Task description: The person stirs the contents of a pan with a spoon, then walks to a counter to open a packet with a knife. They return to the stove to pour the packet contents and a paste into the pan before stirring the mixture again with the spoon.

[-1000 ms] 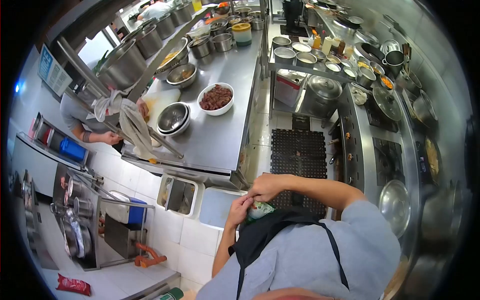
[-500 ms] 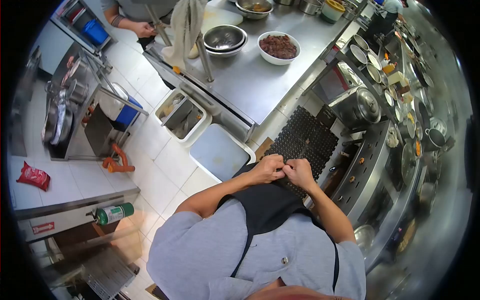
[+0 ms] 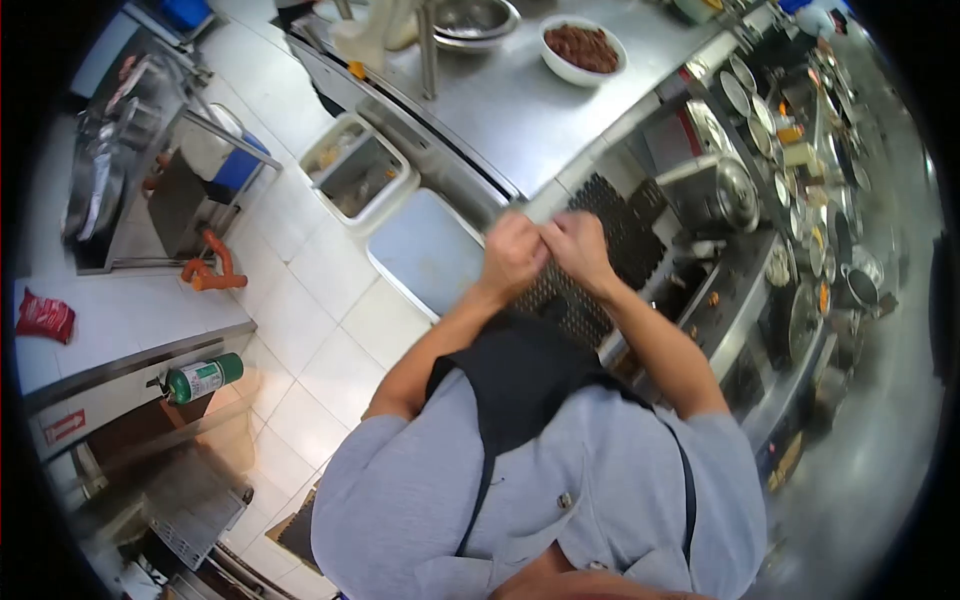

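My left hand and my right hand are raised in front of my chest, touching each other with the fingers curled. Motion blur hides whether anything is between them. Both forearms are bare. Below them hangs my black apron over a grey shirt. Beneath the hands on the floor lie a black rubber mat and a white lidded bin.
A steel worktable carries a white bowl of brown meat and steel bowls. An open white bin stands under its edge. A lidded pot and cooking range sit right. A green canister and red packet lie left.
My hands have lifted from the apron's top edge, still pressed together. The green-and-white packet seen a second ago is out of sight. The view has tilted further down.
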Motion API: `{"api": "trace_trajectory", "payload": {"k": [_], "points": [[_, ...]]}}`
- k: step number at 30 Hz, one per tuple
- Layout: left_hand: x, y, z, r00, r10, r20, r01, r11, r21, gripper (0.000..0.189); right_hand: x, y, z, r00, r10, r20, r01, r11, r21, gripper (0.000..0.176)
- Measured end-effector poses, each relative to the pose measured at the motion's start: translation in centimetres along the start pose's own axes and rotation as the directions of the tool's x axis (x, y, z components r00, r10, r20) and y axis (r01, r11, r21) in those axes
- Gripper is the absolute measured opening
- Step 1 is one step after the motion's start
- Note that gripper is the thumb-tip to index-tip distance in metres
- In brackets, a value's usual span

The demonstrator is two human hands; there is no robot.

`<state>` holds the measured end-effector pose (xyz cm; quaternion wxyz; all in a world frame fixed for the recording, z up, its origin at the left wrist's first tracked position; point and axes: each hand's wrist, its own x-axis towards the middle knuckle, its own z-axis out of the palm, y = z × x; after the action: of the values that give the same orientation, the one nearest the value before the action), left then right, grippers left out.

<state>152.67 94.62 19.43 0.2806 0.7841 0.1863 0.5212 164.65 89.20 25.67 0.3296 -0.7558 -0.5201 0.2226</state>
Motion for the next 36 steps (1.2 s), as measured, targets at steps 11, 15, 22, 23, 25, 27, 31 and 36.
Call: {"api": "trace_trajectory", "payload": {"k": [11,15,22,23,25,27,31,36], "points": [[1.4,1.4,-5.6,0.874,-0.484,0.034,0.485,0.874,-0.031,0.008,6.7,-1.2,0.0,0.844,-0.172,0.508,-0.066,0.907,0.417,0.02],[-0.6,2.5,-7.4,0.801,-0.595,-0.068,0.598,0.801,0.035,0.013,8.7,-2.2,0.7,0.875,-0.255,0.411,0.091,0.921,0.378,0.023],[-7.6,3.7,-15.2,0.649,-0.67,-0.361,0.722,0.692,0.011,0.013,10.2,-3.7,6.7,0.727,-0.351,0.59,0.224,0.934,0.28,0.031],[-8.5,4.0,-16.5,0.617,-0.68,-0.396,0.748,0.663,0.028,0.012,10.6,-4.9,7.2,0.703,-0.414,0.578,0.367,0.908,0.204,0.027],[-10.4,3.6,-18.5,0.532,-0.652,-0.539,0.775,0.632,0.0,0.013,12.5,-7.4,9.0,0.665,-0.486,0.567,0.511,0.85,0.129,0.023],[-11.8,2.6,-20.5,0.432,-0.664,-0.61,0.78,0.615,-0.117,0.014,15.5,-10.0,12.3,0.597,-0.539,0.594,0.67,0.742,0.001,0.019],[-14.8,-0.5,-26.5,0.164,-0.743,-0.649,0.783,0.498,-0.372,0.013,24.7,-15.0,21.3,0.513,-0.613,0.601,0.844,0.489,-0.222,0.019],[-17.1,-7.0,-35.3,0.132,-0.841,-0.525,0.747,0.433,-0.505,0.015,39.2,-20.3,30.1,0.543,-0.598,0.59,0.801,0.159,-0.576,0.02]]}}
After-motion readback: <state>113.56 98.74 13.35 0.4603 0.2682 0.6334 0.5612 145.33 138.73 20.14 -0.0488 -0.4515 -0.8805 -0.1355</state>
